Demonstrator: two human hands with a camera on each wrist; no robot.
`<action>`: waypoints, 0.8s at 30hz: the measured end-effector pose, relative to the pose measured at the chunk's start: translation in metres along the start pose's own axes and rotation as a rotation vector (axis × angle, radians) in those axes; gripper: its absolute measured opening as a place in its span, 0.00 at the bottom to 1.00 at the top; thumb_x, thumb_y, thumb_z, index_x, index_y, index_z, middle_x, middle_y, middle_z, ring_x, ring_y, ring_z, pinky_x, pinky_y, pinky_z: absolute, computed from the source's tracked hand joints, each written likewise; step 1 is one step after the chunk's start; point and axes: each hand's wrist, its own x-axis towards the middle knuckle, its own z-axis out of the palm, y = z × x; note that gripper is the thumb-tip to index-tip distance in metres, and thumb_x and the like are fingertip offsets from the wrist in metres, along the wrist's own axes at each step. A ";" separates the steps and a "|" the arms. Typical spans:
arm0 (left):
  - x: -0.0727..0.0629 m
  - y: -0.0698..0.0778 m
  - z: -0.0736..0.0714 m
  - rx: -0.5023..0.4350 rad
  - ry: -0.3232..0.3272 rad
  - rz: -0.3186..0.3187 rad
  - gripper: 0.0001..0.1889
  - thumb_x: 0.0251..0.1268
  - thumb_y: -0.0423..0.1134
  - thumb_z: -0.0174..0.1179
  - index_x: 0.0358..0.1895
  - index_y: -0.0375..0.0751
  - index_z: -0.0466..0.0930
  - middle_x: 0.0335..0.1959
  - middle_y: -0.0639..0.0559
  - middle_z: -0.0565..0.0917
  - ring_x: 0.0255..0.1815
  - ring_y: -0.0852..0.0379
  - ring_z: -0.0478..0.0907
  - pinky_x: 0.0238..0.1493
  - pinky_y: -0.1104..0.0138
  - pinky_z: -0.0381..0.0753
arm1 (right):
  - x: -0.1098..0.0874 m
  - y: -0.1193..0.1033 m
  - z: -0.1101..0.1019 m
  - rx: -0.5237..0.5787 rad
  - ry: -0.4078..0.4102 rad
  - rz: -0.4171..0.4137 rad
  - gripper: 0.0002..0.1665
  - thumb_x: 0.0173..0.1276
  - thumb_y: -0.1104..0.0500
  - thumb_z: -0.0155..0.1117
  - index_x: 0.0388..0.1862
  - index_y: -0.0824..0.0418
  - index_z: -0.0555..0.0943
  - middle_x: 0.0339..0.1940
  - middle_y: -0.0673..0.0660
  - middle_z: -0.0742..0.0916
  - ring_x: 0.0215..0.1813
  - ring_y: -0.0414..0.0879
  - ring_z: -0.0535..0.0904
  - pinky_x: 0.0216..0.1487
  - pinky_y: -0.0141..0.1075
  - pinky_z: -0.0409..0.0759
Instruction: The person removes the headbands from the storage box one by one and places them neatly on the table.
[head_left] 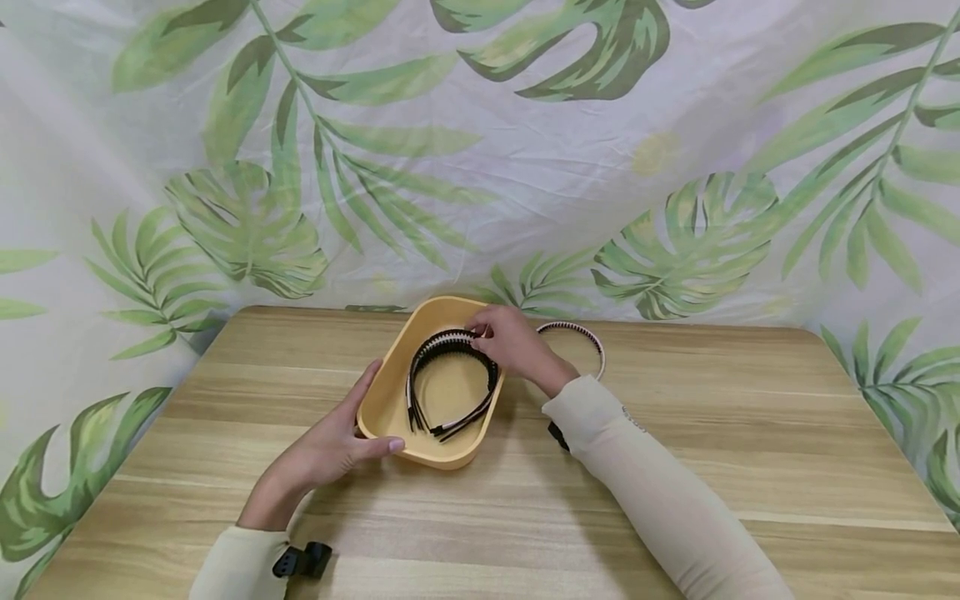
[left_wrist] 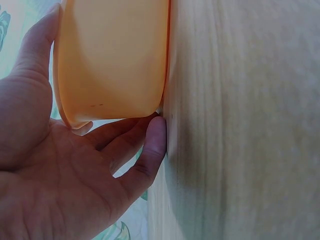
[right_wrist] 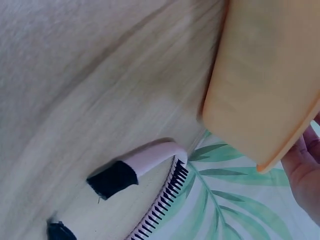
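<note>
A yellow plastic bin (head_left: 390,408) stands at an angle on the table. My left hand (head_left: 330,450) holds its near left corner, thumb over the rim and fingers along the outer wall. Seen from the left wrist, the fingers curve beside the bin's end (left_wrist: 110,60), close to the tabletop. Inside lie several headbands (head_left: 442,342), black and pale, nested together with their ends toward me. My right hand (head_left: 517,342) reaches over the right rim and pinches the headbands at the top of their arc. Its fingertips are partly hidden in the right wrist view.
A pale pink headband (head_left: 602,354) with black comb teeth and black-wrapped ends (right_wrist: 115,180) lies on the wooden table (head_left: 712,400), right of the bin and partly behind my right forearm. A leaf-printed cloth (head_left: 540,183) hangs behind the table's far edge.
</note>
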 end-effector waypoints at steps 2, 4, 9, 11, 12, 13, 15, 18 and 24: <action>0.000 0.000 0.000 -0.001 0.000 -0.001 0.64 0.63 0.46 0.76 0.87 0.54 0.29 0.86 0.31 0.45 0.74 0.37 0.70 0.75 0.45 0.61 | 0.000 -0.001 -0.001 0.010 0.003 0.003 0.13 0.72 0.68 0.67 0.52 0.67 0.89 0.50 0.62 0.91 0.46 0.52 0.86 0.49 0.38 0.84; 0.000 0.000 0.000 -0.002 -0.001 -0.002 0.64 0.64 0.46 0.76 0.87 0.54 0.29 0.86 0.30 0.45 0.74 0.37 0.71 0.74 0.48 0.63 | 0.000 -0.002 -0.001 0.016 0.005 0.007 0.13 0.72 0.68 0.67 0.53 0.67 0.89 0.50 0.62 0.90 0.47 0.52 0.87 0.50 0.38 0.84; 0.000 0.001 0.000 -0.001 -0.004 -0.006 0.64 0.64 0.46 0.76 0.87 0.55 0.29 0.86 0.31 0.44 0.74 0.36 0.71 0.74 0.47 0.64 | 0.001 -0.003 -0.005 0.013 0.024 0.004 0.13 0.72 0.69 0.66 0.53 0.68 0.88 0.50 0.63 0.90 0.47 0.53 0.87 0.49 0.38 0.85; 0.000 0.001 0.000 0.000 -0.004 -0.006 0.64 0.64 0.46 0.76 0.87 0.54 0.29 0.86 0.30 0.43 0.74 0.36 0.70 0.74 0.45 0.62 | 0.001 -0.004 -0.008 0.002 0.038 -0.009 0.13 0.71 0.70 0.66 0.53 0.69 0.88 0.49 0.64 0.90 0.46 0.53 0.87 0.48 0.37 0.85; 0.000 0.001 0.000 -0.001 -0.004 -0.006 0.64 0.64 0.46 0.76 0.87 0.54 0.29 0.86 0.30 0.43 0.74 0.36 0.70 0.74 0.43 0.62 | 0.001 -0.005 -0.009 0.000 0.042 -0.011 0.13 0.72 0.70 0.66 0.53 0.69 0.88 0.49 0.64 0.90 0.46 0.54 0.87 0.48 0.37 0.85; 0.000 0.001 0.000 -0.001 -0.004 -0.005 0.65 0.64 0.46 0.76 0.87 0.54 0.29 0.86 0.30 0.43 0.74 0.35 0.71 0.75 0.43 0.61 | 0.000 -0.006 -0.011 0.000 0.045 -0.010 0.14 0.72 0.70 0.66 0.53 0.69 0.88 0.49 0.64 0.90 0.46 0.54 0.87 0.48 0.38 0.85; 0.000 0.001 0.000 -0.001 -0.003 -0.006 0.65 0.63 0.46 0.76 0.87 0.54 0.28 0.86 0.29 0.43 0.74 0.35 0.71 0.75 0.42 0.61 | 0.000 -0.007 -0.015 0.005 0.047 -0.005 0.14 0.72 0.70 0.65 0.55 0.69 0.88 0.50 0.64 0.90 0.47 0.54 0.87 0.48 0.38 0.85; 0.000 0.001 0.000 -0.005 -0.003 -0.008 0.65 0.63 0.46 0.76 0.87 0.54 0.28 0.86 0.29 0.44 0.74 0.34 0.71 0.75 0.41 0.61 | -0.001 -0.010 -0.020 0.025 0.045 0.019 0.15 0.73 0.70 0.65 0.56 0.69 0.88 0.51 0.64 0.90 0.47 0.54 0.87 0.48 0.38 0.85; 0.000 0.002 0.000 -0.007 0.000 -0.015 0.65 0.63 0.46 0.76 0.87 0.54 0.28 0.86 0.28 0.43 0.74 0.33 0.70 0.76 0.40 0.58 | -0.003 -0.012 -0.028 0.040 0.066 0.031 0.15 0.72 0.70 0.67 0.56 0.68 0.88 0.52 0.64 0.90 0.47 0.53 0.87 0.49 0.38 0.85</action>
